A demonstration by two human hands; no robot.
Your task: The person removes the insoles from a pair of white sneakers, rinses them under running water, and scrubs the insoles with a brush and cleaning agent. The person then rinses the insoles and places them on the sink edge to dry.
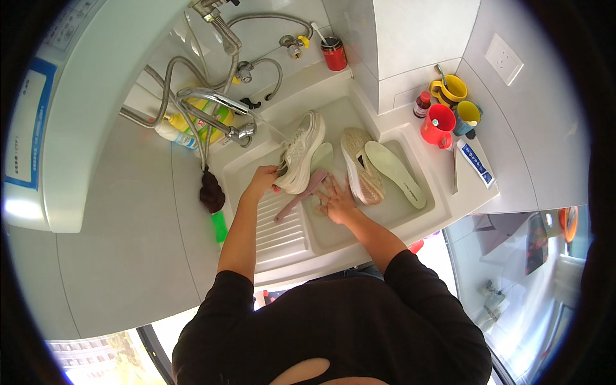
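Note:
My left hand (263, 179) grips the heel of a light-coloured sneaker (304, 154), tilted with its toe towards the wall, under a thin stream from the chrome faucet (214, 96). With fingers spread, my right hand (335, 199) is over the sink basin, its fingertips beside the head of a pink scrub brush (301, 196). The brush lies across the edge of the ribbed washboard (281, 236). A second sneaker (358, 166) lies on its side in the basin, right of my right hand. One pale insole (397, 173) rests against it; another insole (323, 156) is partly hidden behind the held sneaker.
Cleaning bottles (183, 127) stand behind the faucet at left. A red can with a brush (333, 54) is on the back ledge. On the right ledge are a red mug (438, 125), a yellow mug (450, 91), a small brown bottle (422, 105) and a toothpaste tube (475, 163).

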